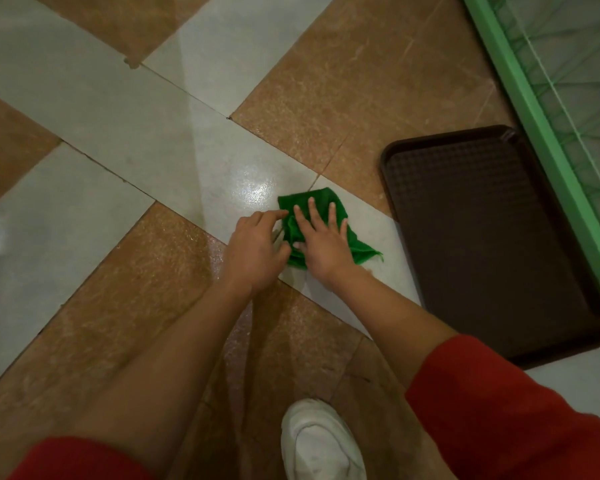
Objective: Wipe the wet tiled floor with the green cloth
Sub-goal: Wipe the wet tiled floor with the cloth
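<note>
Two hands on the green cloth (321, 197), bunched on a pale tile of the wet tiled floor (194, 157).

Right hand (321, 242) lies flat on top of the cloth with fingers spread and straight, pressing it down rather than gripping it. Left hand (253, 247) meets the cloth's left edge with its forefinger stretched out against it and the other fingers loosely bent; whether the thumb pinches a fold cannot be told. One corner of the cloth trails out to the right of the right hand. Just beyond the cloth's far-left corner a wet sheen (257, 192) glints on the tile. Well to the right lies a dark brown tray (482, 230), beside a green frame (534, 109). Red sleeves (499, 410) cover the upper arms, and a white shoe (321, 441) stands on a brown tile nearest the camera.
</note>
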